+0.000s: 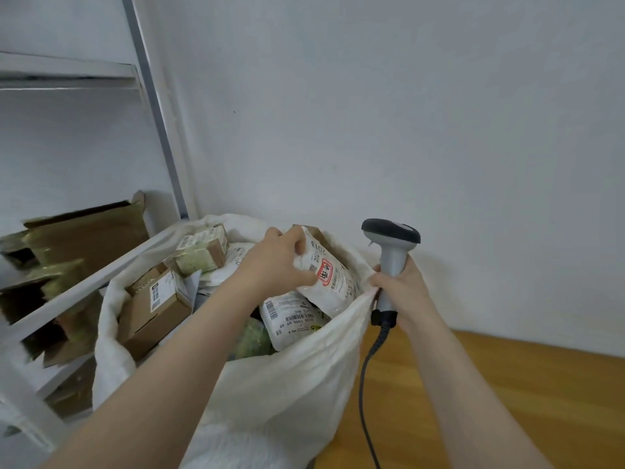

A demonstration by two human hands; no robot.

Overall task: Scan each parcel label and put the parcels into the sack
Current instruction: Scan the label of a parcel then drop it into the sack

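Observation:
A white woven sack (287, 377) stands open in front of me, filled with several parcels. My left hand (277, 262) grips a white soft-pack parcel (333, 282) with a red-marked label, held tilted just inside the sack's mouth at its right side. My right hand (402, 289) holds a grey handheld barcode scanner (390, 255) upright by its handle and also pinches the sack's right rim. Under the held parcel lies another white parcel (291, 316) with barcodes. Cardboard boxes (155, 306) with labels fill the sack's left side.
A white metal shelf (77, 286) stands at the left with flattened cardboard (88, 238) on it. The scanner's black cable (367, 384) hangs down over a wooden floor (490, 384). A plain white wall (406, 113) is behind the sack.

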